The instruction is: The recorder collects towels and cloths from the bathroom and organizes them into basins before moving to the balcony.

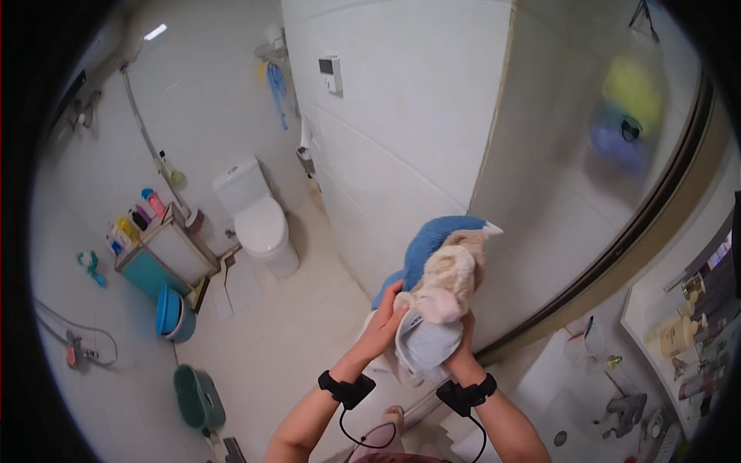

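Note:
A soft bundle of fabric is held up between both hands in front of the wall corner. It shows a blue towel-like cloth (428, 249) at the top and back, a fluffy beige cloth (450, 263) in the middle with a pale pink patch (443, 305), and a whitish cloth with an open fold (429, 346) below. My left hand (380, 329) grips its left side, thumb towards the front. On the other side my right hand (465, 344) holds it, with the fingers mostly hidden by the cloth. Whether these are separate pieces I cannot tell.
A white toilet (260, 226) stands at the back left beside a small cabinet (173, 249) topped with bottles. Blue basins (169, 309) and a green bucket (198, 396) stand along the left. At right are a glass partition (538, 191), a washbasin (567, 405) and a shelf (642, 301) of toiletries.

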The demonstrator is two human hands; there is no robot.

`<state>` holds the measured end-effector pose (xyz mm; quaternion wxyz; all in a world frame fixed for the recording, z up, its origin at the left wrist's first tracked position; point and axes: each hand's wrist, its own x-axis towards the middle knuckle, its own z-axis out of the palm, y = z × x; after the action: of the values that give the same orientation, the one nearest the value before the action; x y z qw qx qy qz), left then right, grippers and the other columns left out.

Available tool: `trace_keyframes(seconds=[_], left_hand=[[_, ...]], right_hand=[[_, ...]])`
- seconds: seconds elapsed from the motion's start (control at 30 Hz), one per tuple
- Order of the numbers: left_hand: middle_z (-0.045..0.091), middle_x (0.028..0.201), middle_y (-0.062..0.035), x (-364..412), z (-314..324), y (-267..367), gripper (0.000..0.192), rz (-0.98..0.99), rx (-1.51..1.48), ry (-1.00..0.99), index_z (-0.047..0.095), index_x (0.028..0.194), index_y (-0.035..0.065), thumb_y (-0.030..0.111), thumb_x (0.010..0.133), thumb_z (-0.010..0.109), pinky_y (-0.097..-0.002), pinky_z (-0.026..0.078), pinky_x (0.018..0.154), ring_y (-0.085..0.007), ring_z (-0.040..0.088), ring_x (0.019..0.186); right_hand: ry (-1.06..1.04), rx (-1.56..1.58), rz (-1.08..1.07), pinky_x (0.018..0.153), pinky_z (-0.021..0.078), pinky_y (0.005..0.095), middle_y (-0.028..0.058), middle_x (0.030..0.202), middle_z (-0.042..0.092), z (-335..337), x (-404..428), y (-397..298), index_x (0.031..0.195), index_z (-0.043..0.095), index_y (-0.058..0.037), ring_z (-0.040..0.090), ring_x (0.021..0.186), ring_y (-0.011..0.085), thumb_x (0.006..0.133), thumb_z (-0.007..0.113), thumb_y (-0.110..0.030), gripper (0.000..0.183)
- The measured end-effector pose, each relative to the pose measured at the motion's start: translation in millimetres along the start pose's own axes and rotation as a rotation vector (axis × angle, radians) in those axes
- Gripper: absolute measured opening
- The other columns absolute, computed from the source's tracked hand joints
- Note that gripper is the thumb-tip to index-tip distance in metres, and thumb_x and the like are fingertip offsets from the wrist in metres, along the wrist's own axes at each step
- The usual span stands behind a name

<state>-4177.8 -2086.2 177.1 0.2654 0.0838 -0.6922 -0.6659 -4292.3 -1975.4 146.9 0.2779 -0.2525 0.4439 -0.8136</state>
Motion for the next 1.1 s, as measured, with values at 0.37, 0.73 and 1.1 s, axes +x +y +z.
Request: trace_keyframes(seconds=[0.37, 0.73, 1.1], left_hand=[[0.048, 0.121, -0.0143, -102.0, 165.2, -22.9, 0.051, -0.120, 0.089, -0.275, 0.038, 0.130, -0.0006, 0.032, 0.093, 0.051, -0.0307, 0.035, 0.097, -0.0212, 0.046, 0.114], [0.038, 0.131, -0.0254, -194.7, 269.6, -61.7, 0.070, 0.032, 0.395, -0.496, 0.024, 0.137, -0.0041, 0.033, 0.088, 0.056, -0.0402, 0.027, 0.104, -0.0361, 0.037, 0.122], [0.035, 0.135, -0.0211, -204.3, 152.3, -50.6, 0.083, -0.156, 0.244, -0.365, 0.015, 0.140, -0.0024, 0.033, 0.083, 0.064, -0.0354, 0.029, 0.104, -0.0263, 0.034, 0.127]], right_hand=[[0.243, 0.445, 0.165, 0.079, 0.0496, 0.0305, 0.0094, 0.108, 0.060, -161.8, -186.1, -26.1, 0.113, 0.054, -0.0004, 0.060, 0.095, 0.0162, 0.094, 0.041, -0.021, 0.032], [0.069, -1.056, -0.271, 0.087, 0.0488, 0.0341, 0.0086, 0.108, 0.058, -270.4, -316.1, -41.1, 0.115, 0.051, -0.0033, 0.057, 0.100, 0.0214, 0.093, 0.042, -0.023, 0.031], [-0.128, -0.554, 0.010, 0.086, 0.0498, 0.0347, 0.0141, 0.112, 0.058, -186.2, -247.5, 1.7, 0.119, 0.050, 0.0011, 0.059, 0.099, 0.0232, 0.093, 0.041, -0.024, 0.037]])
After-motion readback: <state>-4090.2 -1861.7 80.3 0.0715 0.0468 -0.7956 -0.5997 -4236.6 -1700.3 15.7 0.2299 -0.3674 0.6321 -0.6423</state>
